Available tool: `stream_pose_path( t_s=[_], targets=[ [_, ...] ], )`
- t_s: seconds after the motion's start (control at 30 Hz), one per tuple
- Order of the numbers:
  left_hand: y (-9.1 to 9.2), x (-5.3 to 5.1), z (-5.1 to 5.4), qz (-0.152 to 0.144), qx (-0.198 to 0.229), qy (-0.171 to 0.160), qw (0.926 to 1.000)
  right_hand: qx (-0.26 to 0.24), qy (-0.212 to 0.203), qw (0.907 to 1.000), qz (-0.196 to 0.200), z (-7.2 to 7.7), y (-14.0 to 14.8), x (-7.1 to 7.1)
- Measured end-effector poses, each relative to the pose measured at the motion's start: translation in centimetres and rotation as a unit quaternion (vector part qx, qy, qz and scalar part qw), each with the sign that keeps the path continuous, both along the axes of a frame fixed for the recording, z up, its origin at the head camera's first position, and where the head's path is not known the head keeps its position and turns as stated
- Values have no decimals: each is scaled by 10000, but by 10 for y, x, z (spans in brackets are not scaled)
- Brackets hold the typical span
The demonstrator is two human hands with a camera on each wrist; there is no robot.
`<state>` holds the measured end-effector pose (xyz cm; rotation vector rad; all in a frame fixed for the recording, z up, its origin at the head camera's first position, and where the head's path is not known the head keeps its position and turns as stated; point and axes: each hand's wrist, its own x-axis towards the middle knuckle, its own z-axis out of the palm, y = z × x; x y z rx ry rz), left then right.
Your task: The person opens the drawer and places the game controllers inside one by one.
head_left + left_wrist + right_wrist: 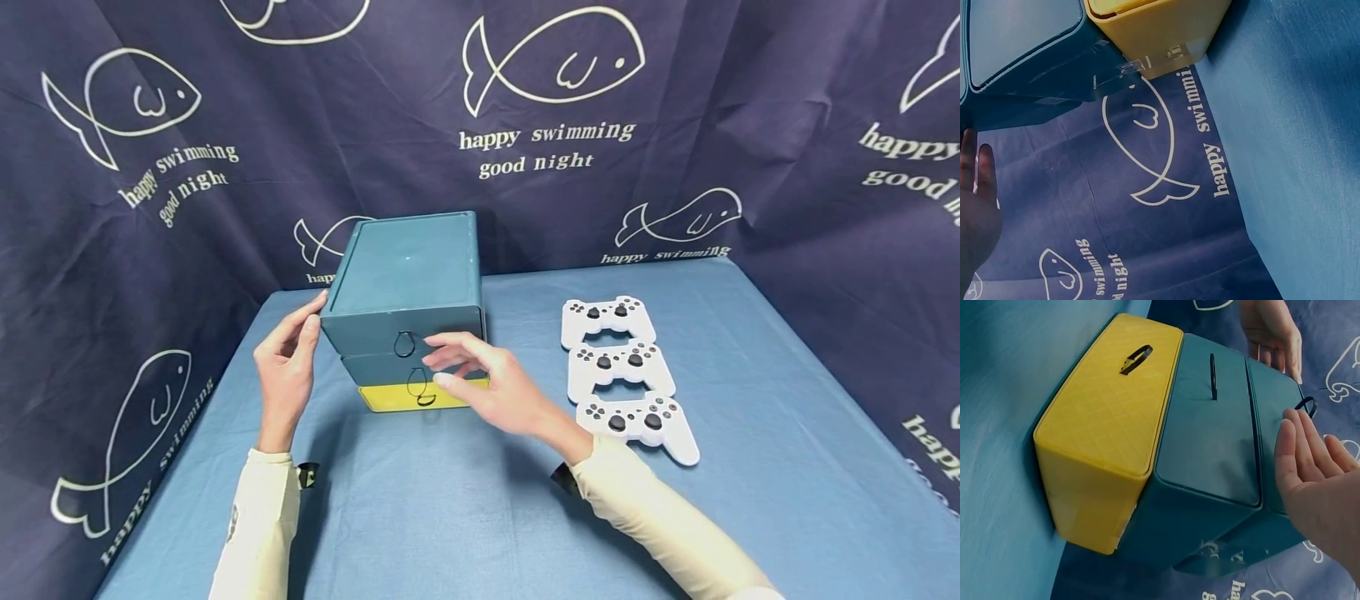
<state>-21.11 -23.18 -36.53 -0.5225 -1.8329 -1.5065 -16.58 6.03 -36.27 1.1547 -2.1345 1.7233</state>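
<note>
A stack of three drawers stands on the table, two teal drawers above a yellow bottom drawer. Each front carries a small black pull loop. My left hand rests its fingertips against the left side of the top drawer, near its front corner. In front of the stack, my right hand has its fingers loosely extended toward the top drawer's loop. The right wrist view puts those fingertips right beside that loop; whether they touch it, I cannot tell. All three fronts look closed.
Right of the stack, three white game controllers lie in a column on the blue tablecloth, close to my right forearm. A dark blue curtain with fish drawings and lettering surrounds the table at the back and sides.
</note>
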Motion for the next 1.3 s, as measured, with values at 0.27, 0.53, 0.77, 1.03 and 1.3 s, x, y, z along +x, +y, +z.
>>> stream_pose_path(
  t_s=[0.27, 0.53, 0.77, 1.03, 1.3],
  targets=[
    [0, -1, -1, 44, -92, 55, 9999, 92, -219, 9992, 309, 2, -11, -7],
    [-1, -1, 0, 156, -219, 82, 9996, 100, -369, 9966, 733, 2, -18, -15],
    [-3, -1, -1, 216, -285, 15, 9994, -189, -720, 9900, 1200, 0, -26, -19],
    [-1, 0, 2, 202, -270, -36, 9994, -334, -674, 9889, 1278, -1, -32, -22],
    [-2, -2, 0, 234, -234, -118, 9994, -366, -678, 9888, 1280, -5, -36, -25]
  ],
)
